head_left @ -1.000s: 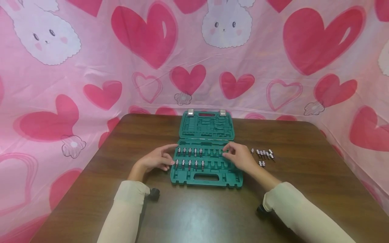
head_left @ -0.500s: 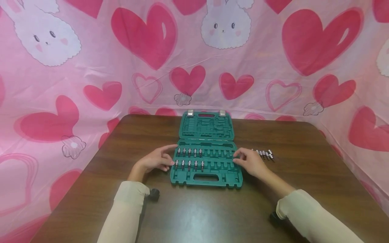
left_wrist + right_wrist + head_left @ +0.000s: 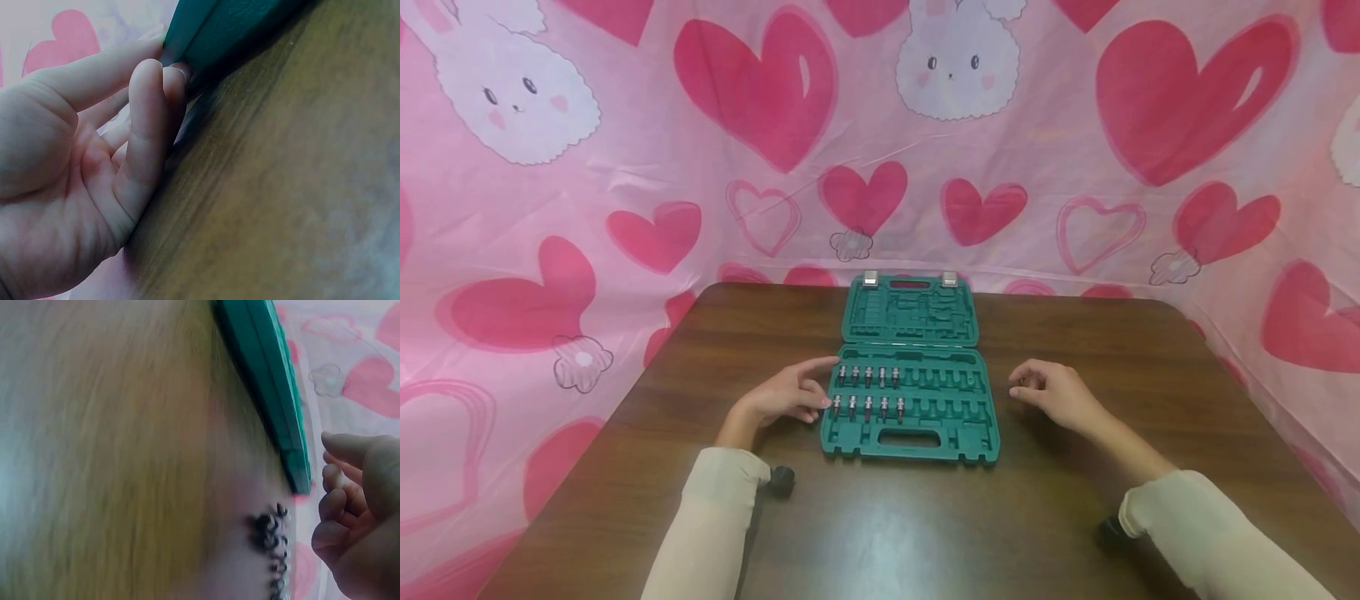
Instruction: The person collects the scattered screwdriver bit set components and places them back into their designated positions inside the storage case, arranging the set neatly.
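Glare on table (image 3: pixel 880 542), dimmer wrist views — right one blurred

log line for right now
left hand: touching green case | right hand: apart from case, nothing visibly held | case: open, bits filling left slots

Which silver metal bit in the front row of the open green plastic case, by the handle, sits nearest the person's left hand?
The leftmost silver bit, at the row's end beside the left hand; the other four bits sit farther right.
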Demonstrator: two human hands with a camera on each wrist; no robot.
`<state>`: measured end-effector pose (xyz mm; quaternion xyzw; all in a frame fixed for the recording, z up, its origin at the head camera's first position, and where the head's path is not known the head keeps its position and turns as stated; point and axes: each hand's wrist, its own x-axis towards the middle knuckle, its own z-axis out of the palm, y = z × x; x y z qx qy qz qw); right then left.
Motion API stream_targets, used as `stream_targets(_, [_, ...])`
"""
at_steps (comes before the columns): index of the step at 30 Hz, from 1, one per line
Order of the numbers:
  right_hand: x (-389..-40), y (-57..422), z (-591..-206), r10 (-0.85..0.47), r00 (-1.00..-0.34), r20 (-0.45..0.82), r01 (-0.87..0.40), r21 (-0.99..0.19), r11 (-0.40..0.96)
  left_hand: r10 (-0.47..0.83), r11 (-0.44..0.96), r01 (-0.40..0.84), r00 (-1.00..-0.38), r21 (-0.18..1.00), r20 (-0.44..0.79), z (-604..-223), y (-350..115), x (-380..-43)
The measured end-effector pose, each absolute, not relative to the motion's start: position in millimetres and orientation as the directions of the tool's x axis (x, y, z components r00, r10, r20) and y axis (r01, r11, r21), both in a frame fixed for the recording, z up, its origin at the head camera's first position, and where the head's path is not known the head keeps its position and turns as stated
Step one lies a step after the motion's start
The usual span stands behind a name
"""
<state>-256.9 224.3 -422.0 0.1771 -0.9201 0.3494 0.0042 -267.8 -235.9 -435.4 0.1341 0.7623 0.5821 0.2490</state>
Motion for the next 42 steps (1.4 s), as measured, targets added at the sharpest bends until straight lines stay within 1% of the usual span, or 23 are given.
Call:
stream_targets(9, [-252, 253, -426, -0.311, -0.940, 0.141, -0.332, -0.590, 0.736, 0.493, 0.284, -0.092, -0.840, 0.955, -0.227, -435, -235, -268])
stream_targets(16, [-248, 264, -429, -0.331, -0.924, 0.190, -0.379, -0.555, 0.740, 0.483, 0.298, -0.092, -0.844, 0.950, -0.233, -437, -236, -269])
stream_targets(22, [-246, 269, -432, -0.333, -0.930, 0.158, -0.362, -0.558, 0.747, 0.482, 0.300, -0.089, -0.845, 0.950, -0.232, -438, -237, -269])
stream_targets(29, [-244, 276, -438, -0.326, -0.934, 0.142, -0.351, -0.528, 0.773, 0.484, 0.300, -0.086, -0.844, 0.950, -0.230, -437, -236, -268])
stream_targets(37, [-243, 278, -442, -0.315, -0.938, 0.146, -0.343, -0.531, 0.775, 0.479, 0.312, -0.077, -0.848, 0.947, -0.227, -436, -236, -267])
stream_targets(42, [-242, 277, -443, -0.284, -0.947, 0.150, -0.318, -0.563, 0.763, 0.481, 0.313, -0.076, -0.847, 0.947, -0.227, -436, -236, -267])
